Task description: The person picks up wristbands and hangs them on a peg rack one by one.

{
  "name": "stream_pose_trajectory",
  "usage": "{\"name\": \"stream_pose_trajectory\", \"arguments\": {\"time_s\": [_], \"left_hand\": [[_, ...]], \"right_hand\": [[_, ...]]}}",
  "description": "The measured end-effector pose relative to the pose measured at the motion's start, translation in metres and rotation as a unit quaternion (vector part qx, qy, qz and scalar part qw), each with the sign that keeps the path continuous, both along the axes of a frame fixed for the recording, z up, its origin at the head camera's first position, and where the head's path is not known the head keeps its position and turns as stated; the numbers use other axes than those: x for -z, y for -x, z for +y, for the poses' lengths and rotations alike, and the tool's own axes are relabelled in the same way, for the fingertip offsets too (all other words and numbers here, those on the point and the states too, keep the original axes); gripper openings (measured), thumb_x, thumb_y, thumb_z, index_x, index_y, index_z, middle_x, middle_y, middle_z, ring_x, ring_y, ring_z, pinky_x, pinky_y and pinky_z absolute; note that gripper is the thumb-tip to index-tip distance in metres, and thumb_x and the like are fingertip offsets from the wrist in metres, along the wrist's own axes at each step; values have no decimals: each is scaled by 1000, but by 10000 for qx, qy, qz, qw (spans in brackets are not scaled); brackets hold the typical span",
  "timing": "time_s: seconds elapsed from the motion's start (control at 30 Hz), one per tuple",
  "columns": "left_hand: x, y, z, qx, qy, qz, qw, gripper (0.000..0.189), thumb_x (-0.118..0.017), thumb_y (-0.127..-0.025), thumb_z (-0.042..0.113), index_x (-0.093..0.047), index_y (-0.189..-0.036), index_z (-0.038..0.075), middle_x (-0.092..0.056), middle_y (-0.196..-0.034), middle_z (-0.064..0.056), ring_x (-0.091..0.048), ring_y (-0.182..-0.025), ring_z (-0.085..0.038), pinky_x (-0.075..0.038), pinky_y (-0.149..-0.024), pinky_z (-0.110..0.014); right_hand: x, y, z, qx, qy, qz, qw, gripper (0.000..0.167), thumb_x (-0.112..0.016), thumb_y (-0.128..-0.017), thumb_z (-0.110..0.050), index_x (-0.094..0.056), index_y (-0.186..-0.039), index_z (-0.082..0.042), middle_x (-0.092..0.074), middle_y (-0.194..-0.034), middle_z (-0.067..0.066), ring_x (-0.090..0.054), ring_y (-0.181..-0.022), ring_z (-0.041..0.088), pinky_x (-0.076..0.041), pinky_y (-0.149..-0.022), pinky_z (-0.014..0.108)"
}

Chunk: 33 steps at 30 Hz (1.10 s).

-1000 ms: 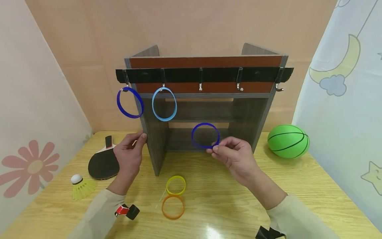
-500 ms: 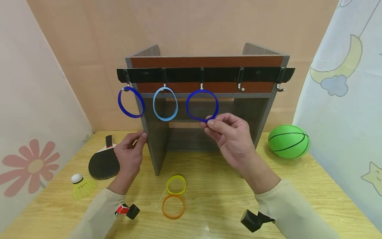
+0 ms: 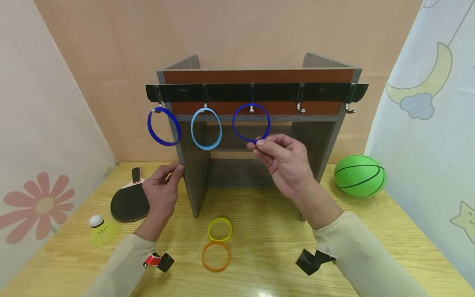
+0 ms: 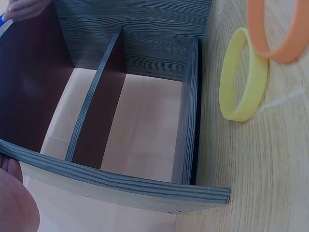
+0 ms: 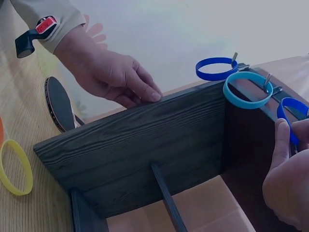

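Observation:
My right hand (image 3: pixel 287 165) pinches the bottom of a dark blue silicone wristband (image 3: pixel 233 123) between thumb and fingers. The band stands upright at the middle hook (image 3: pixel 251 109), whose tip shows inside the loop. My left hand (image 3: pixel 161 189) grips the front edge of the left side panel (image 3: pixel 190 177) of a grey wooden shelf, thumb at the edge. Another dark blue wristband (image 3: pixel 149 128) hangs on the leftmost hook, and a light blue wristband (image 3: pixel 192 130) on the one beside it. A yellow wristband (image 4: pixel 226 92) and an orange wristband (image 4: pixel 289 53) lie on the table.
A black strip (image 3: pixel 230 93) carries the hooks across the shelf's front. Two hooks on the right bear nothing. At left lie a table tennis paddle (image 3: pixel 128 204) and a shuttlecock (image 3: pixel 102 233). A green ball (image 3: pixel 360 176) sits right of the shelf on the wooden table (image 3: pixel 274 255).
My right hand has lifted the dark blue wristband from below the hooks up to the middle hook, and its top now reaches above the hook's tip. The left hand has stayed on the panel.

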<state>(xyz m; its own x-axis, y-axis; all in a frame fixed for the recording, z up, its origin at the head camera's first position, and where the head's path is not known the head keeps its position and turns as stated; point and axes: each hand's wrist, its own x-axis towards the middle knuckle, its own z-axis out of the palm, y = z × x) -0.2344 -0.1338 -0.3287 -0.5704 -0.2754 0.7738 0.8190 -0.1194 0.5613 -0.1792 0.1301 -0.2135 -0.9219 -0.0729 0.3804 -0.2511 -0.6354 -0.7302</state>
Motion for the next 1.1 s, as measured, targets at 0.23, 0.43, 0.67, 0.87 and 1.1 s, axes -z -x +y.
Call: {"name": "stream_pose_trajectory", "arguments": {"time_s": [0.23,0.43,0.67,0.87,1.1], "left_hand": [[1,1,0,65,-36,40,10000,14,-65,-85,-10,-65,-95,-19,-65,-83,-13,-65,-75,-16,-55,-74,-25],[1,1,1,74,-72,60,9999,15,-66,-85,-8,-65,-95,-19,-65,-82,-13,-65,-75,-15,-55,-75,-25],[1,2,1,6,-80,-6,10000,17,-67,-85,-6,-64,-95,-20,-65,-81,-14,-65,-74,-15,-55,-74,-26],[0,1,0,-100,22,-127,9999,15,-65,-84,-10,-65,-96,-19,-66,-83,-10,-65,-76,-16,-55,-75,-26],[-1,0,0,40,-42,-45,10000,15,-64,-85,-11,-64,-96,-20,-66,-82,-13,-64,-76,-16,-55,-75,-25]], "right_hand": [[6,4,1,61,-85,-43,9999,20,-57,-86,16,-64,-75,1,-64,-80,14,-69,-79,28,-56,-76,29],[8,5,0,111,-195,2,9997,18,-59,-86,15,-65,-77,0,-66,-81,15,-69,-80,29,-56,-76,31],[16,5,2,134,-433,-91,9989,18,-59,-86,14,-65,-78,-1,-66,-78,13,-69,-79,26,-56,-75,31],[38,1,4,68,-878,-340,9955,19,-59,-87,13,-65,-80,-4,-67,-80,10,-68,-79,24,-56,-76,31],[78,-4,3,-6,-1580,-785,9843,14,-63,-85,10,-64,-81,-3,-67,-82,11,-68,-79,22,-56,-76,32]]}}
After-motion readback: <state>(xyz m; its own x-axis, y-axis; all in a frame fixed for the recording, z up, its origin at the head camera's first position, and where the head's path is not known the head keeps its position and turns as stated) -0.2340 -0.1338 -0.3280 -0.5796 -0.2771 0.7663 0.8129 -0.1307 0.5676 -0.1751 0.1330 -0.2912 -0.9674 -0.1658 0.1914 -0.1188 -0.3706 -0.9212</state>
